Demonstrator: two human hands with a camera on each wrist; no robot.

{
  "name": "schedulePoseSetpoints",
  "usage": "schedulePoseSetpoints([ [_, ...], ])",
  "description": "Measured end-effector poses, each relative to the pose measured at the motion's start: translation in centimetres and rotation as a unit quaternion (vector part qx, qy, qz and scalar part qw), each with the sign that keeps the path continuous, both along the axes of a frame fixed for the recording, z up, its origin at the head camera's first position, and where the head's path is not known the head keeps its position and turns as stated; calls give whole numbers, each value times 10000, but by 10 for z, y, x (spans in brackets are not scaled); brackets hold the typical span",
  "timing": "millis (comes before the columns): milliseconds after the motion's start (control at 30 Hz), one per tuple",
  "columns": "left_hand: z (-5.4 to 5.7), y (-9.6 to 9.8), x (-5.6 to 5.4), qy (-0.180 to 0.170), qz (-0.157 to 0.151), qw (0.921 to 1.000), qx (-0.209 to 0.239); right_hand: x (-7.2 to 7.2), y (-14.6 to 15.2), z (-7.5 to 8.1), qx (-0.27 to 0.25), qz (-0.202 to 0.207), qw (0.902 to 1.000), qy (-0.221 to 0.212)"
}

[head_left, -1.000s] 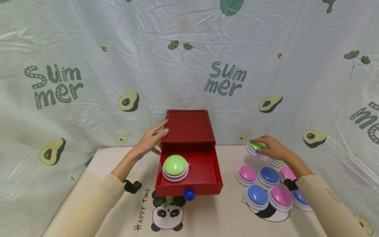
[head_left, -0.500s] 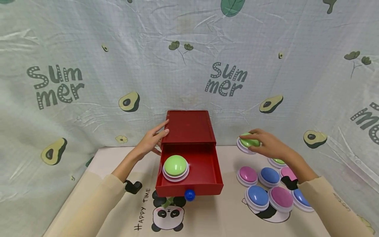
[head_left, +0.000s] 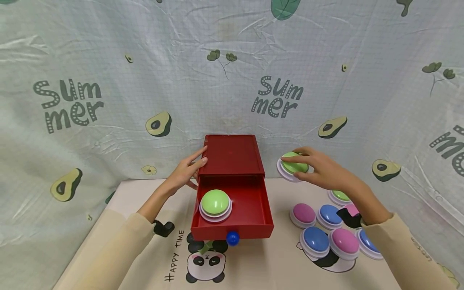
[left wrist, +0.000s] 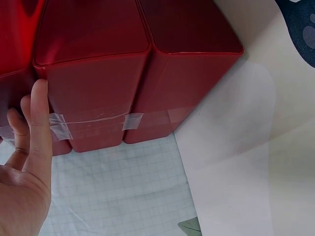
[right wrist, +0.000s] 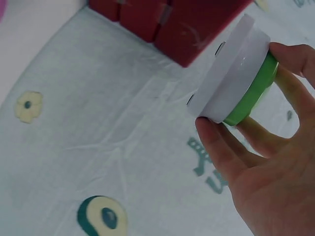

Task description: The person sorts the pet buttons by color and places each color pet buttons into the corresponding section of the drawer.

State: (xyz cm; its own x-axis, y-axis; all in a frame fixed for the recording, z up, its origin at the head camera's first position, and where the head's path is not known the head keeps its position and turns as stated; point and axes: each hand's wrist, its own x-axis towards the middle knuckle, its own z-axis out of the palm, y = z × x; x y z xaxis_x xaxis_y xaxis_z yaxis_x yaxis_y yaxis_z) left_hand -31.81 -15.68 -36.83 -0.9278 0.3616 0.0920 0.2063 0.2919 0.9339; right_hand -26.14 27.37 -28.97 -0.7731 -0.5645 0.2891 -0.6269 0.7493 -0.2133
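From the head, the right hand (head_left: 322, 169) holds a green-domed button (head_left: 290, 166), the red drawer unit (head_left: 232, 155) to its left. The left wrist shows the left hand's (left wrist: 24, 191) straight fingers likely bracing that unit; the right, a rim grip freeing the base (right wrist: 230, 73).

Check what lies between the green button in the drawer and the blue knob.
In the head view, the red front wall of the drawer lies between the green button inside and the blue knob outside.

Arms (head_left: 116, 249) fwd, L hand (head_left: 182, 174) w/ fingers (left wrist: 40, 125) spread, R hand (head_left: 322, 168) aloft (pinch grip)
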Motion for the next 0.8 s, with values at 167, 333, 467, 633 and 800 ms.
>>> schedulePoseSetpoints([
  [167,0,1,0,-8,48,10000,37,9,-17,15,30,172,9998,77],
  [333,0,2,1,-53,43,10000,60,17,-38,24,88,538,9984,169],
  [467,0,1,1,-109,16,9998,134,23,-56,28,77,847,9964,62],
  [633,1,2,1,-123,30,9998,153,30,-77,29,116,1095,9937,-196],
  [800,1,2,2,-113,25,9998,159,35,-94,24,289,1268,9910,-309],
])
